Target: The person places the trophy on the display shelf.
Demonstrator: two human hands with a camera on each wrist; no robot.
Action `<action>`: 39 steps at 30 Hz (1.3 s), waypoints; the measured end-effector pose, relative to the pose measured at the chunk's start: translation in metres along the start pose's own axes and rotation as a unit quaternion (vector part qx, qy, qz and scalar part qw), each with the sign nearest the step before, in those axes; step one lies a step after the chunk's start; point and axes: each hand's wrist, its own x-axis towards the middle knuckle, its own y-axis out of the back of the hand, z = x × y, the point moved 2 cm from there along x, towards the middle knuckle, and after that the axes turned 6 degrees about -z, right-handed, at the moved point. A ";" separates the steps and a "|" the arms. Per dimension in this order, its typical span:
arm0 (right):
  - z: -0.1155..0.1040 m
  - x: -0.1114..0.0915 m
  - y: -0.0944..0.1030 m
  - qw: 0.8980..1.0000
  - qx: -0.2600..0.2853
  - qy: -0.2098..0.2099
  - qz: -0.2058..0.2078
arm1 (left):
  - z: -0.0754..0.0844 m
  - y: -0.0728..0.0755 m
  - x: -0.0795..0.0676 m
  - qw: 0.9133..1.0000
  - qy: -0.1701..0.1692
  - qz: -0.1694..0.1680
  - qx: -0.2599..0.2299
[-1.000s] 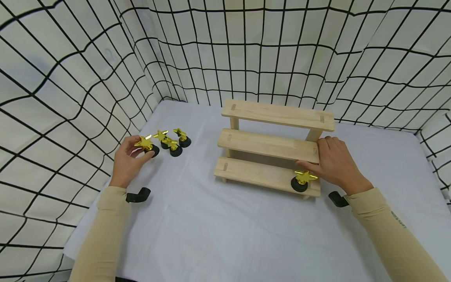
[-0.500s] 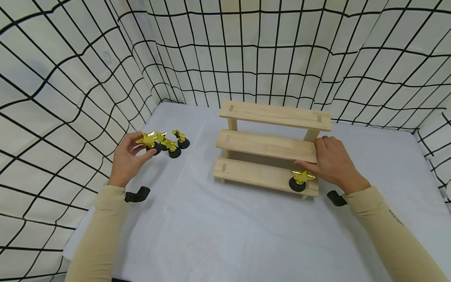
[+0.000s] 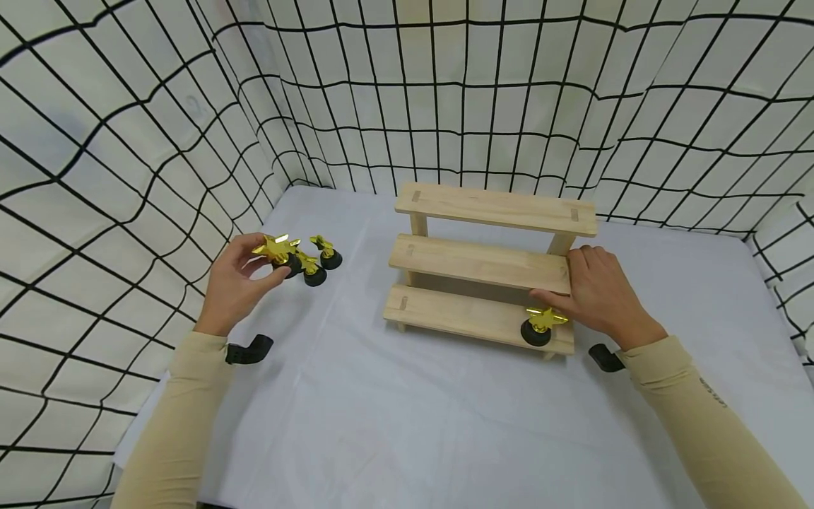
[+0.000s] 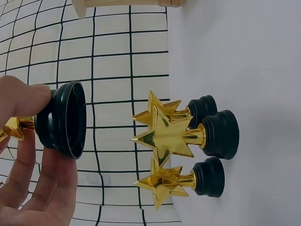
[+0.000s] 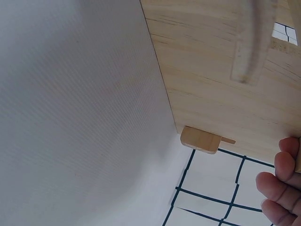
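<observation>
In the head view my left hand [image 3: 232, 286] pinches a small gold star trophy [image 3: 275, 247] by its black base. The left wrist view has that base [image 4: 59, 120] between thumb and fingers, raised off the white table, its hollow underside showing. Three similar trophies [image 4: 221, 134] stand close together just beyond it. On the right, my right hand [image 3: 604, 293] grips the right end of the middle shelf of a three-tier wooden rack [image 3: 477, 260], thumb along the front edge. Another star trophy [image 3: 542, 324] stands at the right end of the bottom shelf, just below that thumb.
A white cloth [image 3: 394, 424] covers the table. Black grid netting [image 3: 470, 106] walls in the back and sides, close beyond the left group of trophies. A wooden upright [image 5: 200, 140] shows beneath the rack in the right wrist view.
My left hand has moved slightly right and away with its trophy, which now overlaps the standing ones in the head view. The right hand keeps its hold on the rack.
</observation>
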 end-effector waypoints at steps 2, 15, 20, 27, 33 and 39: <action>0.000 0.000 0.001 1.000 -0.001 -0.001 -0.001 | 0.003 -0.002 0.002 1.000 -0.008 -0.005 -0.005; 0.001 0.001 -0.002 1.000 0.005 0.005 0.005 | 0.014 -0.016 0.007 0.998 -0.036 -0.036 -0.034; 0.002 0.000 -0.002 1.000 0.006 0.010 0.012 | 0.021 -0.023 0.010 0.997 -0.046 -0.053 -0.041; 0.002 0.000 -0.001 1.000 -0.001 0.003 0.002 | 0.025 -0.034 0.013 0.995 -0.056 -0.074 -0.044; 0.002 0.000 0.000 1.000 -0.002 0.003 0.002 | 0.027 -0.046 0.014 0.991 -0.070 -0.098 -0.057; 0.003 0.000 -0.001 1.000 -0.003 0.003 0.004 | 0.029 -0.060 0.017 0.987 -0.071 -0.127 -0.062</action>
